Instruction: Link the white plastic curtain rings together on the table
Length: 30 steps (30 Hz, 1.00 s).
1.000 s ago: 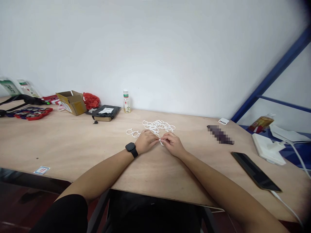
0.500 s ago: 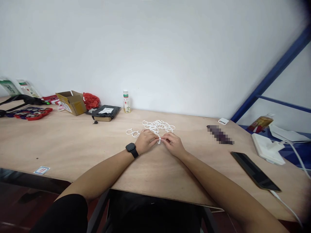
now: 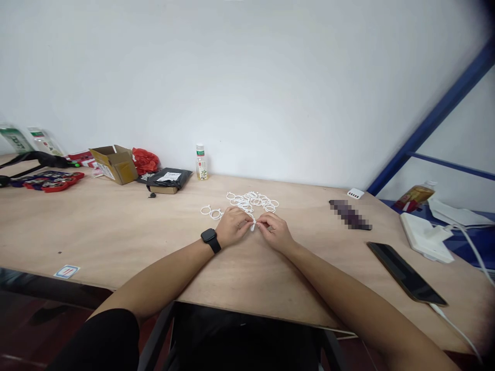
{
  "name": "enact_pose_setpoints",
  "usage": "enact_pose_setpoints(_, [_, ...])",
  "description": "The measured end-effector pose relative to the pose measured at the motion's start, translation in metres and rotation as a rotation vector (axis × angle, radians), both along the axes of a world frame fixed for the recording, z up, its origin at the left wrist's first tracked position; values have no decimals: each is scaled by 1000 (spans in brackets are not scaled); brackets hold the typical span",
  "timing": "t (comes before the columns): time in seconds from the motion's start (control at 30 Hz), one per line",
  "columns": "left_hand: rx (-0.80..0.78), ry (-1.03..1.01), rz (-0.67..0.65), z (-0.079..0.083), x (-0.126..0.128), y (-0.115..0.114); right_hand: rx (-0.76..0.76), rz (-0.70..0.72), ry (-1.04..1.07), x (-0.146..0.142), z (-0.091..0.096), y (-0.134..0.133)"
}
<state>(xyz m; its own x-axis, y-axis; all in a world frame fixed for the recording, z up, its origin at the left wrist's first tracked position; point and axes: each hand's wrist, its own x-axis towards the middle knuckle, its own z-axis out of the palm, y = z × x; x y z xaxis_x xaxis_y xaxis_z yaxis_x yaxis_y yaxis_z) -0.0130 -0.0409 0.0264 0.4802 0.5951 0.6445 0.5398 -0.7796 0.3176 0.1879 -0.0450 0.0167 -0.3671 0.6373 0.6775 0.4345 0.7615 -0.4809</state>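
Note:
Between my fingertips is a small white curtain ring (image 3: pixel 253 225), with a short piece hanging below the pinch. My left hand (image 3: pixel 233 226) is closed on it from the left, and my right hand (image 3: pixel 277 232) pinches it from the right. Just beyond my hands lies a loose pile of white rings (image 3: pixel 251 198), several of them overlapping. Two more white rings (image 3: pixel 206 209) rest to the left of my left hand. The fingers hide part of the held ring.
A bottle (image 3: pixel 201 162) stands by the wall. Leftward are a black package (image 3: pixel 169 178), an open cardboard box (image 3: pixel 116 164) and a red bag (image 3: pixel 145 160). On the right lie a phone (image 3: pixel 406 273), a power strip (image 3: pixel 425 237) and a white charger (image 3: pixel 355 193). The table (image 3: pixel 247 278) ends before me.
Both hands stay nearly in place, still pinching the white ring. The piece hanging below the fingers has shifted slightly. Nothing else has visibly moved.

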Motion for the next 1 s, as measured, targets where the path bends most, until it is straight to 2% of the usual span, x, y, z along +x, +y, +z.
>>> enact_pose_setpoints(0.6, [-69,-78,3,-2,4,-1,-1,-34,-8,-5,3,-4])
enact_pose_setpoints(1.0, [-79,-61,72,-3,5,2,1,-78,16,-8,0,-1])
